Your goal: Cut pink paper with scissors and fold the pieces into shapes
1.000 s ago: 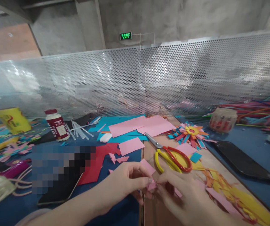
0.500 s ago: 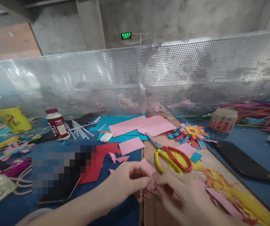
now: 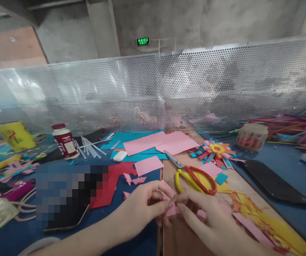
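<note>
Between my two hands is a small piece of pink paper point(image 3: 172, 211), partly hidden by the fingers. My left hand point(image 3: 146, 204) pinches its left side between thumb and fingers. On the right side, the thumb and fingertips of my right hand point(image 3: 205, 213) close on the same paper. Just beyond the hands lie scissors point(image 3: 193, 177) with red and yellow handles, blades pointing away to the left. Small folded pink paper pieces point(image 3: 135, 179) rest left of the scissors, near a pink paper rectangle point(image 3: 149, 166).
Larger pink sheets point(image 3: 175, 143) lie over blue paper point(image 3: 139, 137) at the back. A paper flower point(image 3: 216, 148) and black phone point(image 3: 275, 183) are on the right, above yellow and orange scraps point(image 3: 265, 217). A brown-labelled bottle point(image 3: 65, 141) stands left; a perforated metal screen point(image 3: 142, 92) spans behind.
My right hand's fingers have shifted slightly on the pink paper, and more of the paper shows between the hands. The other things on the table stay put.
</note>
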Demonstrator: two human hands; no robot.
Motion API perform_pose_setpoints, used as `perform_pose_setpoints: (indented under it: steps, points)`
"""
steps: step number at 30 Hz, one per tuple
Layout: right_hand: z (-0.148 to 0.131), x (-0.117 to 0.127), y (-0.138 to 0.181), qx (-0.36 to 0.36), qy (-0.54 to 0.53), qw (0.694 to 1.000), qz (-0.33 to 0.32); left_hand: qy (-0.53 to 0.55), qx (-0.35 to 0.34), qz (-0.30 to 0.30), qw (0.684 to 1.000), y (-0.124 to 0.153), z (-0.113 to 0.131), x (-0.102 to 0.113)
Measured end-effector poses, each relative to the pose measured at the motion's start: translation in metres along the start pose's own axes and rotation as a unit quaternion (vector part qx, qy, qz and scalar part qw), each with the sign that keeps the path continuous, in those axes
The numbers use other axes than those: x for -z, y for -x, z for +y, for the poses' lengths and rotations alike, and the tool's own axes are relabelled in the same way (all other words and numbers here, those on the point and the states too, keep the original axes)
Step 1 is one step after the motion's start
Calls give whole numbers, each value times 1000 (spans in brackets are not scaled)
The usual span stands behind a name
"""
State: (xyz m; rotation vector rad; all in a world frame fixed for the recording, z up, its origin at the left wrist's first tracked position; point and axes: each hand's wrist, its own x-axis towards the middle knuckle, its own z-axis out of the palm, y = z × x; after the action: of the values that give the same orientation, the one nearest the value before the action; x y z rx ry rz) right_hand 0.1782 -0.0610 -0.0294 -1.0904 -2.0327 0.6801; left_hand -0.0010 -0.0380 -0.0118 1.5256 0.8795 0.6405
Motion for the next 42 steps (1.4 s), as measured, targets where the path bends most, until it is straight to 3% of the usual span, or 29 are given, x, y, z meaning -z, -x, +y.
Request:
perform_pose_setpoints:
  steps: [13, 18, 30, 42]
  points:
    - [1, -2, -4, -71, -61, 995, -17, -60, -17, 25, 998, 9, 8, -7]
    - [2, -2, -3, -73, -64, 995, 7, -57, -22, 34, 998, 8, 5, -5]
    - [-8, 7, -5, -149, -151, 977, -15, -8, -26, -20, 999, 2, 8, 2]
    - [-2, 1, -3, -130, -158, 979, -10, 20, -32, -20, 999, 1, 6, 3]
